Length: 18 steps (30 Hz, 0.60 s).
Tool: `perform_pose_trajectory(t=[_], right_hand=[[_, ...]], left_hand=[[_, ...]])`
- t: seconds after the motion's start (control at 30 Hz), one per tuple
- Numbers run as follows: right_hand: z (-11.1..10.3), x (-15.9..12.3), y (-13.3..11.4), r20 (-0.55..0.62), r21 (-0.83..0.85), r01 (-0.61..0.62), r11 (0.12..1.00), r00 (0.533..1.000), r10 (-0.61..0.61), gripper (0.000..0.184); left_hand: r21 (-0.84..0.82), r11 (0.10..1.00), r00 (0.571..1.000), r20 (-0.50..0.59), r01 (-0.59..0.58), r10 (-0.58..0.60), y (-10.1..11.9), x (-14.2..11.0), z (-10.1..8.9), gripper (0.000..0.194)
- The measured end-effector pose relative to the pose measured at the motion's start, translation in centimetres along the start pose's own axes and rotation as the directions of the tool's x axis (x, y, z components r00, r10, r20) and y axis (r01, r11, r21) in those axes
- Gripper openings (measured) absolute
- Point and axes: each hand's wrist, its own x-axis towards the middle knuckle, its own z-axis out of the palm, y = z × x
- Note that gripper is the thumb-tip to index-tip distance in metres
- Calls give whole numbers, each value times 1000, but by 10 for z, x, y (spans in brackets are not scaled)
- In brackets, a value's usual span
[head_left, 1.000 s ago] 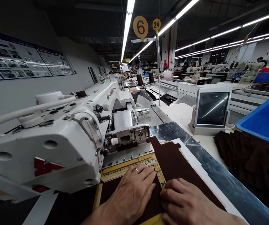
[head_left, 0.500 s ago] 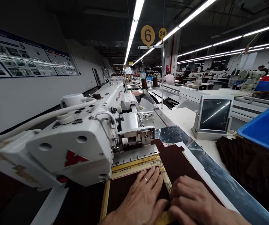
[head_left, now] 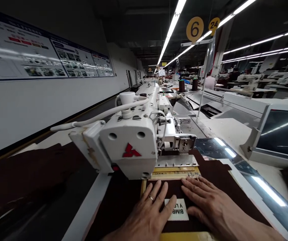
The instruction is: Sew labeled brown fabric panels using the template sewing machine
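Observation:
Dark brown fabric (head_left: 175,189) lies flat inside a yellowish template frame (head_left: 176,173) with handwritten marks on it. A small white label (head_left: 182,216), its black letters upside down to me, rests on the fabric between my hands. My left hand (head_left: 147,209) is spread flat on the cloth, a ring on one finger, its thumb over part of the label. To the label's right, my right hand (head_left: 214,201) lies flat with fingers stretched toward the frame's far bar. The white sewing machine (head_left: 130,134) stands just beyond, its metal clamp plate (head_left: 177,161) behind that bar.
At right a screen (head_left: 281,132) stands on the white table, beside a shiny metal surface (head_left: 244,169). Dark material (head_left: 30,180) covers the left side. Thread cones (head_left: 182,86) and a pole with number signs (head_left: 195,29) rise farther back.
My view has turned left. The right hand, curled at the frame's right bar before, now lies flat. My left hand has drawn left, and the white label now shows on the fabric.

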Motion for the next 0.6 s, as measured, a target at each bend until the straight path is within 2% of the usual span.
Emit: perform_pose_trajectory(t=[0.2,0.3,0.43,0.53,0.6], right_hand=[[2,-6,2,-113,-299,64,952,988,-102,49],[-3,-3,0,-143,-371,84,925,979,-147,45],[-10,1,-1,-187,-342,39,939,976,-109,40],[-12,7,-3,-211,-241,-11,970,977,-41,38],[-11,13,-7,-206,-156,-22,987,979,-11,36]], left_hand=[[127,992,990,-135,-16,33,5,-23,-10,82],[158,987,980,-191,-31,61,5,-36,-12,79],[169,985,981,-184,-24,56,2,-49,-23,73],[74,994,988,-138,80,-70,1,-53,-42,75],[2,983,975,-131,182,-180,2,-53,-54,74]])
